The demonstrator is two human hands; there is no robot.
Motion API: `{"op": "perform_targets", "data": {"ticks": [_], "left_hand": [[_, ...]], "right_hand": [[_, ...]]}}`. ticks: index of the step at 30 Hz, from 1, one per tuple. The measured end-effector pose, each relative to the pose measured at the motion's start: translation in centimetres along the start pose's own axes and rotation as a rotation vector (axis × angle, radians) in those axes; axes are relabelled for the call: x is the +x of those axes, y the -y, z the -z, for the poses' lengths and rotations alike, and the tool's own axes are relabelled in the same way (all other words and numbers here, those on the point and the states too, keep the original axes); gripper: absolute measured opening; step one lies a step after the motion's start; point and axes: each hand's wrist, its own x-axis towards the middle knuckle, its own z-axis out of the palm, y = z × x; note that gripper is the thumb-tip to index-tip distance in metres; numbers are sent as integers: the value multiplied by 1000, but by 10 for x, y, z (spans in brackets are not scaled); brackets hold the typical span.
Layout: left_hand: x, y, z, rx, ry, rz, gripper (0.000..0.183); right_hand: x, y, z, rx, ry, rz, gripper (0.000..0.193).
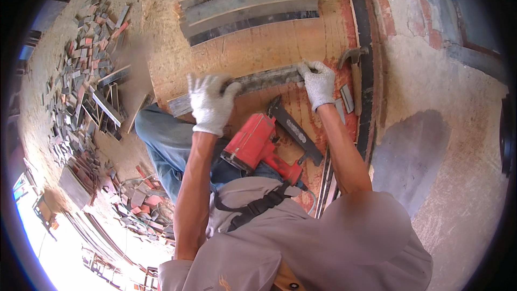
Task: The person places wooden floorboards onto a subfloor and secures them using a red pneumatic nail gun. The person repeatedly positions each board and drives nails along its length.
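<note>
A long grey wooden strip [266, 80] lies across the reddish-brown board in front of me. My right hand [319, 83], in a white knit glove, has its thumb and fingers closed on the strip's right end. Over the left part of the strip, my gloved left hand [211, 102] is open, fingers spread and slightly blurred; whether it touches the wood I cannot tell. A red nail gun [253, 143] with a long black magazine rests near my lap, between my forearms.
Several long grey strips [250, 5] lie side by side at the far end of the board [258, 48]. A hammer [355, 73] is by its right edge, beside small wood pieces [347, 98]. Offcuts [89, 59] heap on the left floor. A brick-patched wall [414, 16] stands right.
</note>
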Motion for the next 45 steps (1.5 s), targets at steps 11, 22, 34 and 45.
{"op": "perform_targets", "data": {"ticks": [11, 22, 34, 45], "left_hand": [[16, -13, -20, -118, 70, 291, 16], [13, -8, -25, -73, 86, 264, 13], [15, -10, -23, -14, 3, 186, 15], [15, -10, -24, -31, 66, 241, 16]], "right_hand": [[-1, -8, 8, -266, -28, 200, 27], [-201, 10, -5, -776, 668, -233, 103], [-163, 69, 96, -290, 400, -332, 28], [-96, 95, 106, -82, 312, -309, 14]]}}
